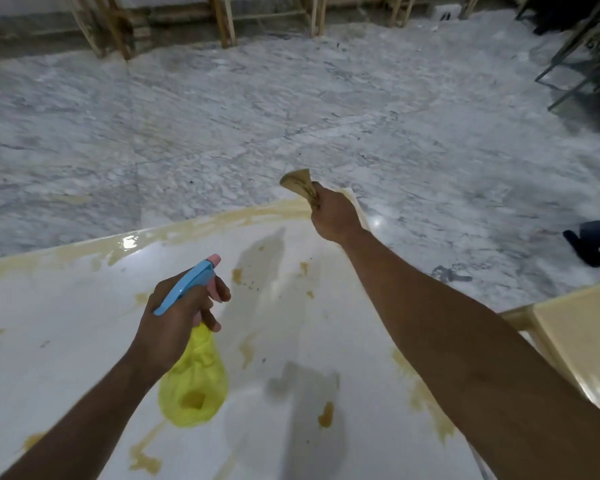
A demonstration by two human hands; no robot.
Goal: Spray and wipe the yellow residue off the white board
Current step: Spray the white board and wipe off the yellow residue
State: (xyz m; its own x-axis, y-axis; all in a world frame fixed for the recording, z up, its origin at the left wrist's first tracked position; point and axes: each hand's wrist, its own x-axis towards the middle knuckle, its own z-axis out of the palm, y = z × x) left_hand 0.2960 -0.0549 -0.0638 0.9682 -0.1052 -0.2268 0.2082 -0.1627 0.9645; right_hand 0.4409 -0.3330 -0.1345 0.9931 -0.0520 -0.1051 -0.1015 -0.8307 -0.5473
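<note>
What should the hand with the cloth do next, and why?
Probably bring the right hand down so the cloth rubs the yellow residue along the white board far edge; the cloth is bunched above that streak.

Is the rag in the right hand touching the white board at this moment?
Cannot tell. In the head view the right hand grips the rag at the white board's far edge, hiding any contact or gap.

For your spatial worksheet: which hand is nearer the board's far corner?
Right. The right hand grips a cloth at the white board's far corner; the left hand holds the spray bottle over mid-board.
</note>
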